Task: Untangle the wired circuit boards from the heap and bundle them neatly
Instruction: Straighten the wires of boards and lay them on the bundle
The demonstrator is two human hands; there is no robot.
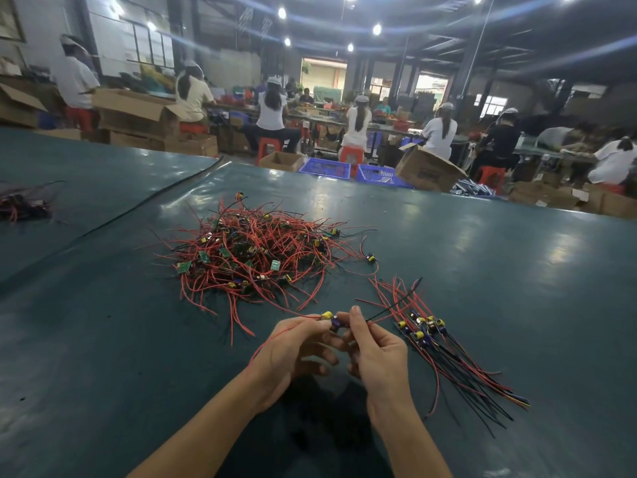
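Observation:
A tangled heap (pixel 255 260) of small green circuit boards with red and black wires lies on the dark green table, ahead of my hands. Between both hands I hold one wired circuit board (pixel 332 320) with a yellow and a purple part. My left hand (pixel 293 353) pinches it from the left, its red wire trailing down over the hand. My right hand (pixel 374 346) pinches it from the right, a black wire running off to the right. A sorted bundle (pixel 425 331) of boards lies to the right, its wires laid out toward the near right.
The dark green table (pixel 517 270) stretches wide on all sides. A smaller pile of wired parts (pixel 24 205) sits at the far left. A black cable (pixel 144 201) runs along a seam in the table. Beyond the far edge are seated people, cardboard boxes and blue crates (pixel 325 167).

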